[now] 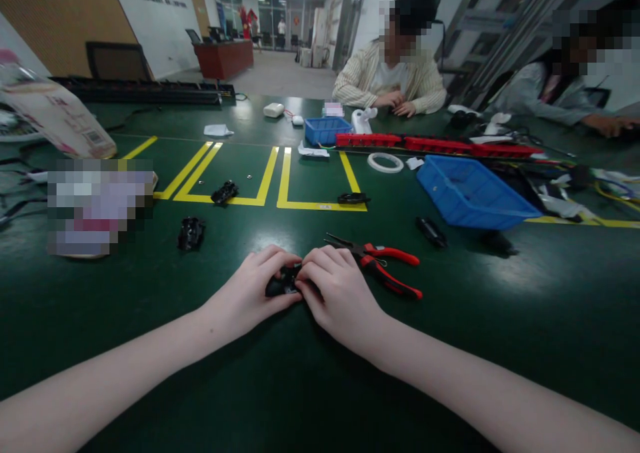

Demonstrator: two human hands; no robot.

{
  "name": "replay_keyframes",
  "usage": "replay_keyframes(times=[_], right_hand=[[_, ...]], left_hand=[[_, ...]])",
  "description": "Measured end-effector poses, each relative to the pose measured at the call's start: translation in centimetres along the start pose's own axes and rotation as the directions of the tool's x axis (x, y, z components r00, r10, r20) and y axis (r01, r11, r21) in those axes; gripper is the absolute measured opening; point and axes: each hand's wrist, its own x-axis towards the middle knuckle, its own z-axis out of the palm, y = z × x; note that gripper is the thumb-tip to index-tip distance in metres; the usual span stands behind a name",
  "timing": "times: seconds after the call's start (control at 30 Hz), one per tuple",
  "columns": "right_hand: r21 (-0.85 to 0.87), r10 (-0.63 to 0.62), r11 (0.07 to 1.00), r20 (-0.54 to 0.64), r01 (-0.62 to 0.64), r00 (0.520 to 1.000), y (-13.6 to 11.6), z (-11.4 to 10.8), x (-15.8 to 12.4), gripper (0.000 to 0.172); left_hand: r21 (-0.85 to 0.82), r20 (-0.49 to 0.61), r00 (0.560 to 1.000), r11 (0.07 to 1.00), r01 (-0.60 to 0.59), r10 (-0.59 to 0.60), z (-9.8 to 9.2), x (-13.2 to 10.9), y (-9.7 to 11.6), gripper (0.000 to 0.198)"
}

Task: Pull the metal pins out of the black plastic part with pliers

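Left hand [256, 280], right hand [339, 285]: fingers pinch one black part [281, 285] between them. Pliers [370, 252]: lie just right of the fingers.

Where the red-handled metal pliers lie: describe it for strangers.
On the dark green tabletop, find the nearest bare right hand. Just past it lie metal pliers with splayed red-and-black handles, whose red sets them apart from small black pieces nearby.
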Motion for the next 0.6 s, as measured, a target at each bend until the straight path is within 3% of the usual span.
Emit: replay_keyframes(times=[0.3,0.5,0.6], right_hand=[[0.012,-0.011,1.0,-0.054,0.012,0.998,1.0,0.2,-0.7,0.009],[0.016,-0.005,1.0,-0.09,0.007,0.996,1.6,-0.2,-0.8,0.006],[-0.002,-0.027,1.0,-0.1,0.027,0.995,1.7,-0.6,-0.9,0.004]], left_hand=[[0.013,0.072,0.986,0.989,-0.149,0.148,-0.9,0.0,0.1,0.037],[0.059,0.139,0.962,0.968,-0.243,0.233,-1.5,0.7,-0.9,0.022],[0.163,0.138,0.957,0.948,-0.275,0.254,-1.6,1.6,-0.8,0.018]])
